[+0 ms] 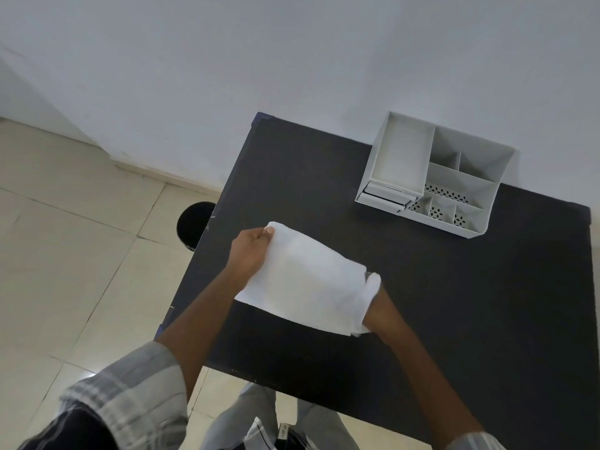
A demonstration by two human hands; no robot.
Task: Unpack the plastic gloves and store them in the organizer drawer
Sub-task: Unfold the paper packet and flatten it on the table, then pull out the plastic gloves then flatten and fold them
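in the middle of the frame a flat white rectangular packet of plastic gloves point(305, 280) is held just above, or perhaps resting on, the black rectangular table top point(454, 303); which of the two cannot be told. the left hand point(248, 254) grips the packet's upper left corner, thumb on top and the other fingers curled beneath, pinching the edge. the right hand point(381, 311) is at the packet's lower right end, mostly hidden behind the bunched white plastic, so whether its fingers are pinching, pulling or inside the opening cannot be told.

the step in hand looks like the unpacking: the packet seems to be steadied at one end and worked open or drawn from at the other. no loose glove lies on the table, so the storing has not begun.

in the upper right of the frame stands the white plastic desk organizer point(436, 177) with open compartments, well apart from the packet. its small white drawers point(386, 196) sit at its lower left corner; they look pushed in or nearly so, though this is hard to read.

the next move likely calls for freeing the gloves from the wrapper, then one hand reaching up and right to pull out a drawer. thin plastic is slippery and clingy, so a firm pinch will matter.
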